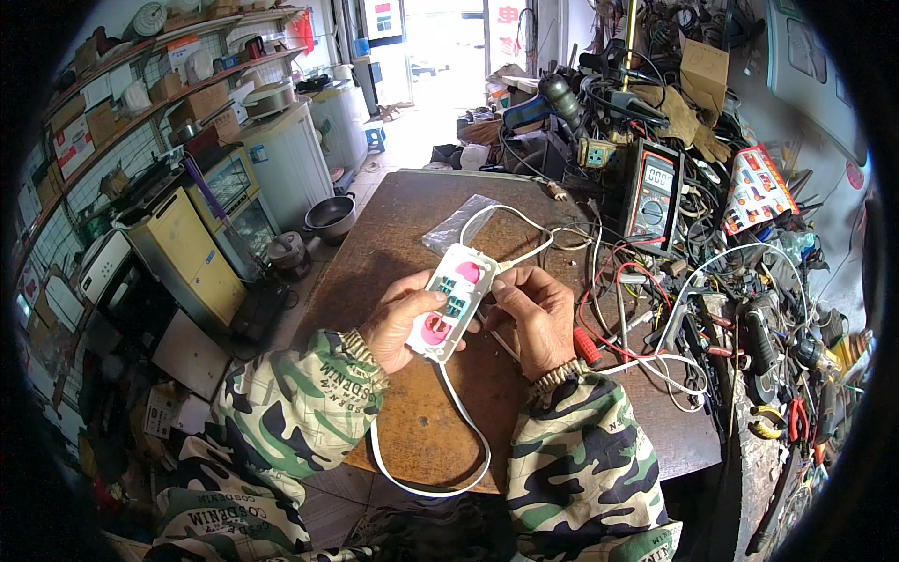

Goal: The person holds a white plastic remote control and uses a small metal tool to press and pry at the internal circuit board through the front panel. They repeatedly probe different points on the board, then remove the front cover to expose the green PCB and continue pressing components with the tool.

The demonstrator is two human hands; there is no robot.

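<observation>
My left hand (398,323) is closed on a small white power strip (456,302), thumb lying across its face, and keeps it tilted above the table. Pink round parts and teal-and-white socket parts show on that face. From its lower end a white cable (488,450) loops down past the table's front edge. Another white cable (538,249) meets the strip's upper right corner. Beside that corner, my right hand (538,318) is pinched, thumb against forefinger, close to the strip's edge; what lies between its fingertips is hidden.
A brown wooden table (384,234) bears a clear plastic bag (452,225). At its right stands a multimeter (653,199) with red and black leads, near a red-handled tool (587,347). Tools and tangled wires are heaped along the right. Shelves (173,94) and appliances line the left.
</observation>
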